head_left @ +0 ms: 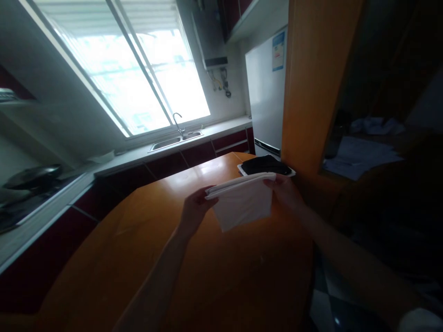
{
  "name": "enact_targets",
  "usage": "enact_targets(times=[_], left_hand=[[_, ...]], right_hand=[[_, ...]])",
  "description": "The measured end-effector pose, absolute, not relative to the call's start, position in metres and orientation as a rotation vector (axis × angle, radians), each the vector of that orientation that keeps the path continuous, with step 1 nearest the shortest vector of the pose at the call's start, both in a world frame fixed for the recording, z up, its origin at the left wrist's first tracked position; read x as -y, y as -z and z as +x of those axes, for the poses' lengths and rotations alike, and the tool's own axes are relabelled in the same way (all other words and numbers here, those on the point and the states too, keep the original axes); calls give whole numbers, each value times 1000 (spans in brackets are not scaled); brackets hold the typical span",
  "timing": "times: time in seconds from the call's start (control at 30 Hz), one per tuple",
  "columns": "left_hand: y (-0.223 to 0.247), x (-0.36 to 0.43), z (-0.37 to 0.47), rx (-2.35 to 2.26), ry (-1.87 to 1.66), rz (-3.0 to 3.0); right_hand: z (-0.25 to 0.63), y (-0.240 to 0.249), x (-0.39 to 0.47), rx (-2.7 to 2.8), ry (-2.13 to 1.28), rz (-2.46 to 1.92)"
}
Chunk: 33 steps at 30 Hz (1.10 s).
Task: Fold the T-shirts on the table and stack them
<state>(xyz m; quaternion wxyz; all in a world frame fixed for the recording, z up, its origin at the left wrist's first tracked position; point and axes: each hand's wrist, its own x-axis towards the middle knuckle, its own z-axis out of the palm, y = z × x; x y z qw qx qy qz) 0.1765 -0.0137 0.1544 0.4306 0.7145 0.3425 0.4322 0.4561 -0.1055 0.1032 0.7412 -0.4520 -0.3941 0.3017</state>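
Pinching folded white cloth point(244, 205) at ends, left hand point(196, 206) and right hand point(284, 189); black item point(266, 164) beyond indistinct.

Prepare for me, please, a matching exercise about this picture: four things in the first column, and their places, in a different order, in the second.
Things:
1. White cloth
2. Faucet
3. Black bundle
4. Pan

Places:
A. At the sink, below the window
B. Near the left edge of the picture
C. Held in the left hand and the right hand
D. On something white, on the wooden table

Right pairs: 1-C, 2-A, 3-D, 4-B
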Motion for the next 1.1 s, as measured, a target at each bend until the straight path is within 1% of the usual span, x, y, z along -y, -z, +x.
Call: enact_targets(times=[0.2,0.33,0.43,0.57,0.73,0.83,1.03,1.1], left_hand=[[-128,-5,282,-627,-1117,1657],[-128,-29,333,-514,-1135,1581],[-133,-60,361,-476,-1123,1520],[-129,-109,389,-584,-1021,1407],[-102,-153,411,-838,-857,1313],[-89,-172,417,-892,-797,1296],[-86,-207,428,-948,-766,1352],[-83,-213,433,-993,-765,1408]], right_hand=[[547,-108,109,863,-470,-1131],[593,-124,88,842,-344,-1224],[623,-139,54,912,-312,-1265],[648,-145,-9,982,-383,-1383],[655,-116,-75,918,-456,-1661],[662,-103,-95,924,-503,-1734],[690,-110,-127,951,-568,-1885],[692,-105,-137,958,-559,-1939]])
